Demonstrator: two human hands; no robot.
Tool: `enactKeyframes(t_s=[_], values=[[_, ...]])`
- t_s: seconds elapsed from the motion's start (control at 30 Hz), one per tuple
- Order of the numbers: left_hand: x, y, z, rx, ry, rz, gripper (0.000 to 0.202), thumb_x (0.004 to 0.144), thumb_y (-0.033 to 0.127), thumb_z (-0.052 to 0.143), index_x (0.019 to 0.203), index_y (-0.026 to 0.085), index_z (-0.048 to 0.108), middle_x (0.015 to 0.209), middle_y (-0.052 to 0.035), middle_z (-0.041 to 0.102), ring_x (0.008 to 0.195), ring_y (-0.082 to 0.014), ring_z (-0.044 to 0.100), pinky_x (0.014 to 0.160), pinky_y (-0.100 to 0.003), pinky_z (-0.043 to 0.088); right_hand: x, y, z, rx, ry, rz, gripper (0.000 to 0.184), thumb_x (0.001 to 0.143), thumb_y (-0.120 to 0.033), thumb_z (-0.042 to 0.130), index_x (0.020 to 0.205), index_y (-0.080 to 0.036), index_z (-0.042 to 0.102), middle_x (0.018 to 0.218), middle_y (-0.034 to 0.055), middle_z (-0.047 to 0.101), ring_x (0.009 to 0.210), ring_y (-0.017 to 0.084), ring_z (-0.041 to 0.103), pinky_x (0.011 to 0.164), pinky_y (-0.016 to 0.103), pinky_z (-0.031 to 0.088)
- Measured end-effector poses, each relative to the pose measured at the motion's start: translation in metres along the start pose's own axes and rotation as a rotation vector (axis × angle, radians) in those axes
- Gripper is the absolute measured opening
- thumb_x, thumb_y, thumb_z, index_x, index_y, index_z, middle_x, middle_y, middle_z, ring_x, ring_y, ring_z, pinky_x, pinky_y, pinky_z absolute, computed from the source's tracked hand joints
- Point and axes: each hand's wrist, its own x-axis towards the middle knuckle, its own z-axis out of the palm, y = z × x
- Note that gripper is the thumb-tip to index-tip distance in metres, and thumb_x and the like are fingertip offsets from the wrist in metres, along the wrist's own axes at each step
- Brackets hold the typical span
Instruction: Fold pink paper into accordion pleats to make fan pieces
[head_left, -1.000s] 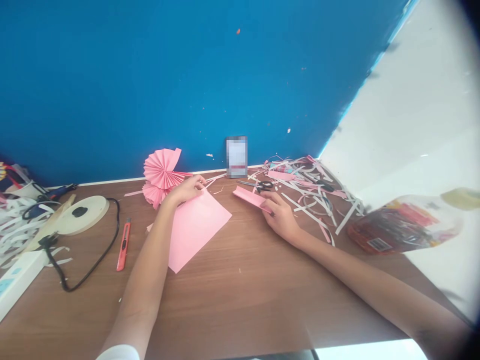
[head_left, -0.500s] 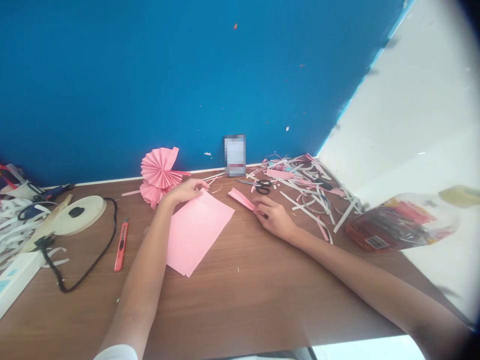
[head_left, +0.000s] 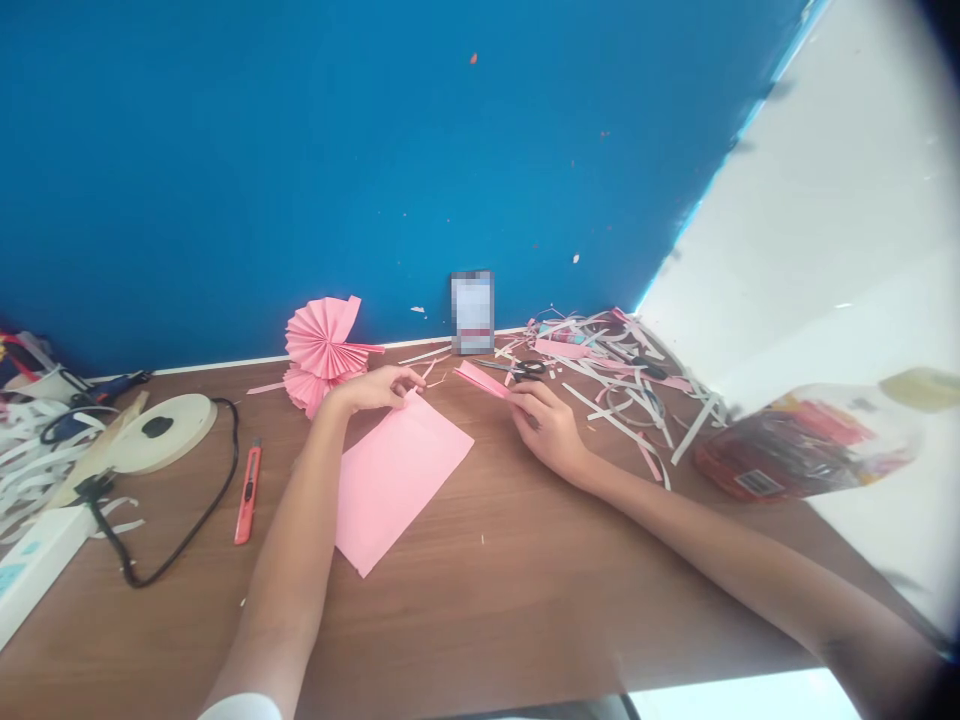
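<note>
A flat pink paper sheet lies on the table. My left hand is at its upper corner, with bent fingers closed on the edge; my forearm covers part of its left side. A thin pink strip shows just past these fingertips, and I cannot tell whether they touch it. In my right hand, pinched between thumb and fingers, is a narrow folded piece of pink paper, its free end pointing left. Black-handled scissors lie just behind it. Pleated pink paper fans rest behind my left hand.
White and pink paper scraps are heaped at the back right, beside a plastic bottle. A phone leans against the blue wall. On the left are a red utility knife, a tape roll, a black cable and a power strip.
The pink sheet has turned slightly, its near corner shifting left and toward me. My left fingers have moved a little right. The folded piece in my right hand has risen slightly toward the scissors.
</note>
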Motion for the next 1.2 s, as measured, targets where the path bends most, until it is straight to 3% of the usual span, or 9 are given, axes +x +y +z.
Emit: enactKeyframes(t_s=[0.13, 0.27, 0.37, 0.47, 0.67, 0.87, 1.07, 1.13, 1.2], values=[[-0.008, 0.016, 0.000, -0.028, -0.136, 0.022, 0.050, 0.064, 0.023, 0.067, 0.113, 0.020, 0.065, 0.113, -0.0055, 0.064, 0.089, -0.0179, 0.058, 0.072, -0.026, 0.044, 0.043, -0.002, 0.029, -0.027, 0.002, -0.083, 0.027, 0.089, -0.015, 0.044, 0.111, -0.023, 0.057, 0.123, 0.0111, 0.054, 0.117, 0.022, 0.049, 0.098, 0.039, 0.042], [-0.006, 0.028, 0.006, -0.130, -0.134, 0.067, 0.050, 0.066, 0.024, 0.069, 0.116, 0.021, 0.064, 0.113, -0.0066, 0.064, 0.090, -0.0176, 0.058, 0.077, -0.028, 0.045, 0.068, -0.015, 0.051, -0.052, 0.063, 0.099, 0.027, 0.085, -0.018, 0.048, 0.111, -0.017, 0.053, 0.133, 0.0175, 0.044, 0.128, 0.029, 0.037, 0.105, 0.048, 0.033], [-0.001, 0.031, 0.010, -0.241, -0.042, 0.106, 0.054, 0.068, 0.024, 0.070, 0.121, 0.021, 0.061, 0.110, -0.0079, 0.064, 0.087, -0.0163, 0.059, 0.074, -0.029, 0.046, 0.050, -0.029, 0.054, 0.160, -0.018, 0.289, 0.020, 0.087, -0.028, 0.047, 0.105, -0.020, 0.051, 0.111, 0.0099, 0.057, 0.103, 0.022, 0.054, 0.090, 0.039, 0.045], [0.003, 0.032, 0.013, -0.351, 0.040, 0.145, 0.058, 0.066, 0.025, 0.075, 0.121, 0.020, 0.061, 0.111, -0.0105, 0.065, 0.089, -0.0180, 0.061, 0.075, -0.032, 0.048, 0.024, -0.035, 0.056, 0.454, -0.216, 0.480, 0.035, 0.082, -0.033, 0.056, 0.113, -0.022, 0.046, 0.089, 0.0018, 0.063, 0.071, 0.016, 0.059, 0.066, 0.030, 0.048], [0.010, 0.024, 0.015, -0.440, 0.253, 0.138, 0.046, 0.064, 0.037, 0.079, 0.105, 0.019, 0.068, 0.103, -0.0102, 0.069, 0.093, -0.0213, 0.064, 0.082, -0.035, 0.049, 0.011, -0.028, 0.060, 0.567, -0.285, 0.465, 0.007, 0.079, -0.024, 0.056, 0.084, -0.020, 0.057, 0.078, -0.0008, 0.062, 0.068, 0.013, 0.057, 0.062, 0.025, 0.043], [0.018, 0.003, 0.011, -0.322, 0.429, 0.003, 0.038, 0.069, 0.039, 0.074, 0.098, 0.016, 0.067, 0.081, -0.0056, 0.067, 0.068, -0.0156, 0.062, 0.066, -0.031, 0.051, 0.013, -0.027, 0.043, 0.661, -0.236, 0.522, 0.005, 0.076, -0.023, 0.057, 0.079, -0.019, 0.056, 0.073, -0.0020, 0.059, 0.066, 0.012, 0.054, 0.058, 0.023, 0.040], [0.022, -0.014, 0.004, 0.077, 0.695, -0.093, 0.057, 0.072, 0.027, 0.069, 0.126, 0.022, 0.051, 0.114, -0.0083, 0.061, 0.076, -0.0159, 0.062, 0.072, -0.030, 0.048, 0.020, -0.014, 0.022, 0.830, -0.212, 0.654, 0.019, 0.076, -0.034, 0.063, 0.087, -0.019, 0.059, 0.080, 0.0002, 0.066, 0.068, 0.013, 0.059, 0.059, 0.023, 0.043], [0.020, -0.010, 0.003, 0.221, 0.805, -0.103, 0.047, 0.078, 0.033, 0.064, 0.122, 0.021, 0.053, 0.114, -0.0089, 0.060, 0.079, -0.0173, 0.060, 0.078, -0.032, 0.046, 0.018, -0.010, 0.017, 0.861, -0.226, 0.651, 0.025, 0.076, -0.036, 0.065, 0.094, -0.020, 0.060, 0.086, 0.0013, 0.068, 0.074, 0.016, 0.062, 0.062, 0.025, 0.046], [0.020, -0.001, 0.004, 0.347, 0.842, -0.059, 0.026, 0.088, 0.038, 0.050, 0.103, 0.019, 0.060, 0.097, -0.0079, 0.062, 0.086, -0.0211, 0.058, 0.082, -0.033, 0.042, 0.013, -0.008, 0.014, 0.851, -0.253, 0.645, 0.027, 0.076, -0.037, 0.065, 0.096, -0.020, 0.061, 0.089, 0.0026, 0.069, 0.077, 0.017, 0.063, 0.063, 0.026, 0.047]])
